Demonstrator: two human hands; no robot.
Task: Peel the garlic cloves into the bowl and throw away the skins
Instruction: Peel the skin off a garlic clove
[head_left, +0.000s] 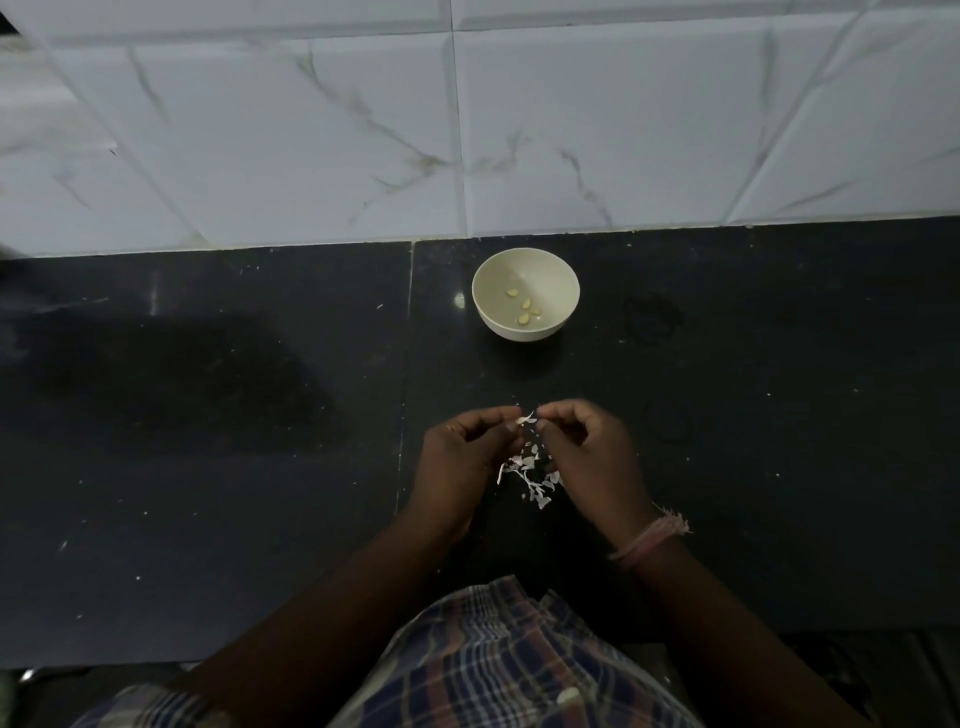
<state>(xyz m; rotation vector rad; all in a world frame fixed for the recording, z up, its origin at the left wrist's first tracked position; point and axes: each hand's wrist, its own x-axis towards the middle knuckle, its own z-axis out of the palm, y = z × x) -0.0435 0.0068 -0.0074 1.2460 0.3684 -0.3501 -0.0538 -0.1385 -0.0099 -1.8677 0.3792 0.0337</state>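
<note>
A small cream bowl (525, 270) stands on the dark counter near the tiled wall, with several peeled garlic cloves (525, 309) inside. Closer to me, my left hand (462, 457) and my right hand (587, 452) meet fingertip to fingertip and pinch a garlic clove with pale skin (526, 419) between them. Most of that clove is hidden by the fingers. Below and between the hands lies a small heap of white garlic skins (532, 475) on the counter.
The black stone counter (208, 415) runs left and right, with a joint line (405, 389) left of the hands. A white marble-tiled wall (467, 130) rises behind the bowl. The counter's front edge is near my checked clothing (519, 660).
</note>
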